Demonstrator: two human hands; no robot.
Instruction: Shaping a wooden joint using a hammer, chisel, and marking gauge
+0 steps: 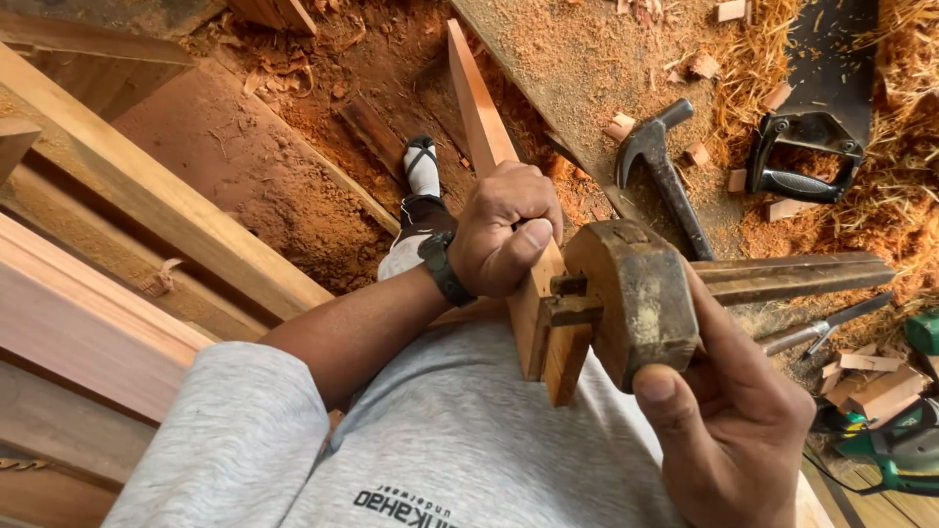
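My left hand [504, 230] is closed around a long narrow strip of reddish wood [476, 108] that slants from my lap up and away toward the floor. A dark watch sits on that wrist. My right hand [729, 411] grips a worn wooden marking gauge [636, 298], its rounded block pressed against the near end of the strip. The gauge's stem [792, 274] sticks out to the right and a small wooden wedge [567, 308] crosses the block. I wear a grey shirt.
A claw hammer [665, 166] and a handsaw [817, 127] lie on a board covered in sawdust and shavings. Planks [147, 205] are stacked at left. A green power tool [905, 445] and small wood offcuts [880, 386] lie at right. My foot in a sandal [423, 166] rests on the sawdust floor.
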